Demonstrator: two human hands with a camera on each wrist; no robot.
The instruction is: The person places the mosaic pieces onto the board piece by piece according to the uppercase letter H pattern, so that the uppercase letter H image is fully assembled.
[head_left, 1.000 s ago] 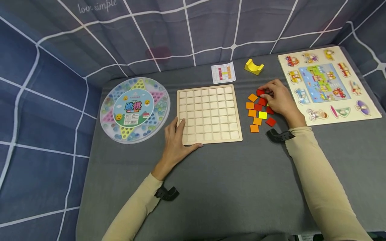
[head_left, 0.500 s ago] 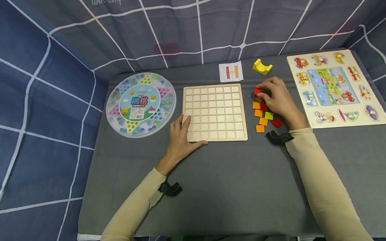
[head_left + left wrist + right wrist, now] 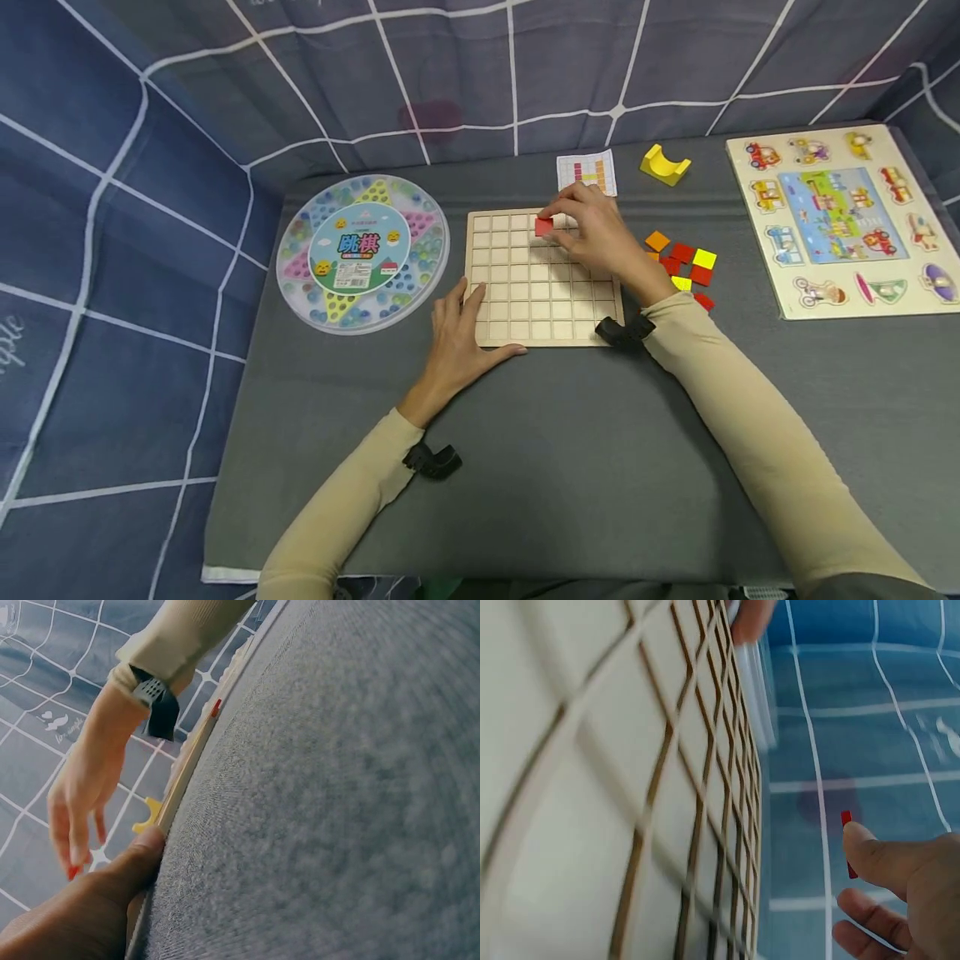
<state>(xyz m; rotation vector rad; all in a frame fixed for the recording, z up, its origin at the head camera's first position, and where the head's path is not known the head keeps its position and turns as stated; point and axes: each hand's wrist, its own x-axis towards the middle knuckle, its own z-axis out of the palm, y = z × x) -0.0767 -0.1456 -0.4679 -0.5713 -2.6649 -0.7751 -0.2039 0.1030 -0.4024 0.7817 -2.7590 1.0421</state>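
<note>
Curtained play table [image 3: 450, 517] with puzzle [image 3: 843, 217]

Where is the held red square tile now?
In the head view, the right hand pinches the red square tile above the far rows of the pale wooden grid board, left of the yellow curved block.

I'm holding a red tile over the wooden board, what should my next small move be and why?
Probably lower the red tile into a bare square of the wooden board: your right hand pinches it above the squares, the right wrist view shows it apart from them, and your left hand touches the board's left edge, which may steady it.
</note>
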